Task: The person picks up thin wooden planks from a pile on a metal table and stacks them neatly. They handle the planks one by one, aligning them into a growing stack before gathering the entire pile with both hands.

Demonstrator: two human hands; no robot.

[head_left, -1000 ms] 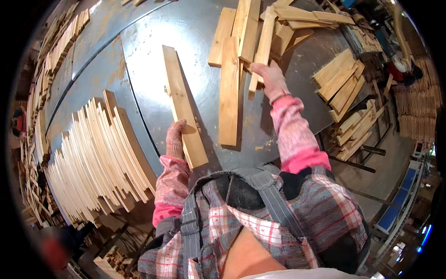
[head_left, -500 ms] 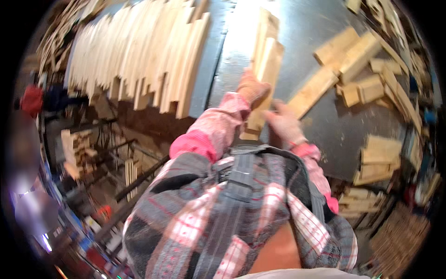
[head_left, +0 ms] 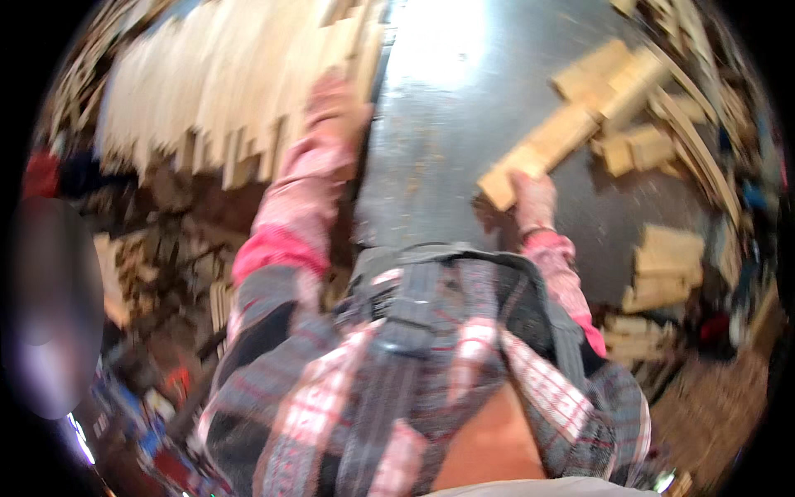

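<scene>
My left hand (head_left: pixel 333 108), blurred by motion, is at the right end of a row of pale wooden strips (head_left: pixel 207 83) lying side by side at the left. It touches the strips there, but its fingers are too smeared to make out. On the metal tabletop (head_left: pixel 422 166), my right hand (head_left: pixel 535 201) is closed on the near end of a wooden board (head_left: pixel 542 149), which lies slanting away to the right. The far end of that board meets other thick wooden pieces (head_left: pixel 633 83).
Short wooden blocks (head_left: pixel 638 153) lie at the right of the tabletop, beside long thin offcuts (head_left: pixel 704 157). Closer to me on the right is a small stack of boards (head_left: pixel 667 265). More wood (head_left: pixel 124 273) is piled below the table's left edge.
My left hand has carried the boards from the middle of the tabletop left to the row of strips. My right hand has moved right and taken hold of the slanting board.
</scene>
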